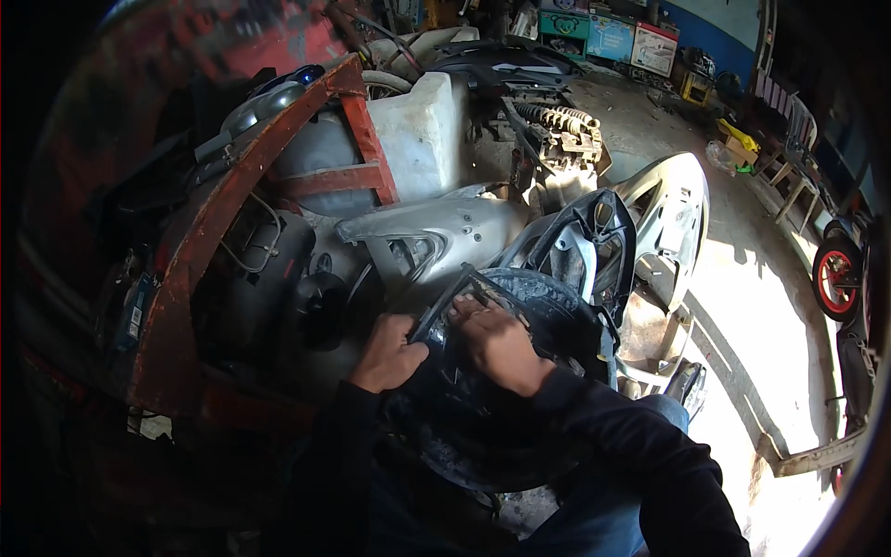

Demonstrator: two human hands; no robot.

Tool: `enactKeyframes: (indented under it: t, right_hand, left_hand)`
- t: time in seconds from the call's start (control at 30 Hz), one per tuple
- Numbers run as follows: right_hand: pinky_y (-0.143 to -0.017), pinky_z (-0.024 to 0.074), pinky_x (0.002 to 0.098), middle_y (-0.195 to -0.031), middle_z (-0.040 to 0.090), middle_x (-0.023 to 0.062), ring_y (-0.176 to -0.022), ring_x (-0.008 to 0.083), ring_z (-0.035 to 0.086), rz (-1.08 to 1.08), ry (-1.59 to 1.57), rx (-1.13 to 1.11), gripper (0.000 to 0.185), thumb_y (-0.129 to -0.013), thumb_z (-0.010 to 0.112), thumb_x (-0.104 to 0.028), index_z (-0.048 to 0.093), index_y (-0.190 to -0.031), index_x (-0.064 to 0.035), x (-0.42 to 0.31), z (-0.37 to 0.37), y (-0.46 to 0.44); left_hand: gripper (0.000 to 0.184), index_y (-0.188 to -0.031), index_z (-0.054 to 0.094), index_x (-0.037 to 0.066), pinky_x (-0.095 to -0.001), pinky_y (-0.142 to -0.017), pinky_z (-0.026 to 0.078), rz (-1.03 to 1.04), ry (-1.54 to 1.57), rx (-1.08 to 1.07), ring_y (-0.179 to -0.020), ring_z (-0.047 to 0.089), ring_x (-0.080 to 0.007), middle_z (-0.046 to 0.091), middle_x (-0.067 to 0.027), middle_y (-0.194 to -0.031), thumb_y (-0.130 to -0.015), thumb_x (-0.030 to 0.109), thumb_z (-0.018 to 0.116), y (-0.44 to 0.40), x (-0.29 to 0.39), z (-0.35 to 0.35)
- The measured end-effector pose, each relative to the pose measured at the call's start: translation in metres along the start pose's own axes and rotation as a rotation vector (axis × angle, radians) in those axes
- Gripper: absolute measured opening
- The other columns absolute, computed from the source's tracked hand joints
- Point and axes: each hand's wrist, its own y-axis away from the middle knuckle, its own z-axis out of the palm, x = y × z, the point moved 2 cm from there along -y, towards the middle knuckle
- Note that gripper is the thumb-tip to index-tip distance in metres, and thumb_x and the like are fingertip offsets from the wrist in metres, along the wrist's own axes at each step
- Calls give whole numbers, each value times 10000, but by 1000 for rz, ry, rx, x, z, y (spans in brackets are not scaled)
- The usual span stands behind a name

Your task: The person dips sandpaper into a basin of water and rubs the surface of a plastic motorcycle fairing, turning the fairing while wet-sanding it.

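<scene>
My left hand [388,355] is closed on the near-left edge of a dark plastic panel [438,311], its thumb on top. My right hand [499,345] presses onto the panel's face with curled fingers; what they hold, if anything, is hidden beneath them. The panel lies tilted over a round black basin [501,472] between my knees. The basin's black surface looks scuffed and streaked with pale marks. Just beyond the hands rests a silver-grey motorcycle body panel [464,227].
A red metal frame [246,139] stands at left beside a grey cylinder tank [278,255]. Black fairing parts [594,246] and a pale fairing [682,200] lean at right. Behind are a shock-absorber spring [566,116] and a concrete block [422,139]. A red-rimmed wheel [837,276] is far right.
</scene>
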Motion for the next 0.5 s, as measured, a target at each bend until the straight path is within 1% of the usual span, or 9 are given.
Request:
enactKeyframes:
  t: [0.03,0.07,0.13,0.2,0.27,0.33,0.37,0.4,0.5]
  right_hand:
    - [-881,543,438,-1061,689,207,-961,377,675,89,-7,-3,277,-843,546,-13,648,-1100,15,13,4,2]
    - [-848,540,472,-1053,686,191,-929,354,674,371,-75,-128,280,-814,563,-2,652,-1080,-1,25,-4,-9]
    - [-817,534,476,-1050,678,190,-901,346,665,323,6,-97,276,-800,567,-3,646,-1064,5,50,2,-6]
    - [-808,534,458,-1046,675,197,-903,363,659,11,6,20,259,-794,571,-22,642,-1039,23,4,-13,-10]
    - [-842,523,444,-1005,675,191,-897,365,656,-88,33,-20,260,-779,585,-30,645,-1024,30,5,-10,-7]
    - [-906,502,456,-970,675,171,-887,335,666,288,-20,-103,239,-773,603,-41,657,-1001,7,33,-15,-17]
    - [-946,500,458,-905,675,151,-936,330,665,355,-6,-184,136,-757,605,-58,632,-877,1,35,-15,-21]
    - [-946,500,458,-905,675,151,-936,330,665,350,-4,-182,136,-757,605,-58,632,-877,1,24,-15,-19]
    - [-805,511,480,-841,638,180,-829,378,641,-43,-62,-2,113,-727,614,-28,606,-835,6,-15,-14,-9]
  left_hand:
    - [162,-695,525,-78,-364,-506,353,-16,-23,-17,-531,420,-136,458,-146,-563,-678,79,561,0,-2,-1]
    - [161,-702,529,-78,-361,-507,352,-35,-46,-35,-537,421,-131,461,-142,-568,-678,79,562,2,-3,-2]
    - [161,-706,531,-77,-360,-507,352,-37,-25,-39,-542,420,-127,460,-134,-574,-679,79,561,5,1,0]
    - [161,-711,532,-76,-358,-508,351,-45,-10,-60,-546,418,-123,460,-126,-580,-681,79,560,6,0,2]
    - [158,-704,527,-70,-354,-511,354,-12,109,-12,-554,427,-120,455,-119,-586,-686,84,559,6,-3,6]
    - [159,-699,523,-69,-355,-512,356,-6,44,-32,-556,427,-122,453,-120,-586,-688,86,558,6,-3,6]
    - [160,-694,518,-67,-355,-514,358,10,-26,-48,-558,427,-124,451,-122,-586,-691,88,557,3,-1,5]
    - [160,-694,518,-67,-355,-514,358,14,-27,-44,-558,427,-124,451,-122,-586,-691,88,557,1,-1,3]
    - [164,-688,511,-65,-358,-516,359,31,-14,-45,-561,418,-127,443,-119,-582,-694,93,555,1,1,3]
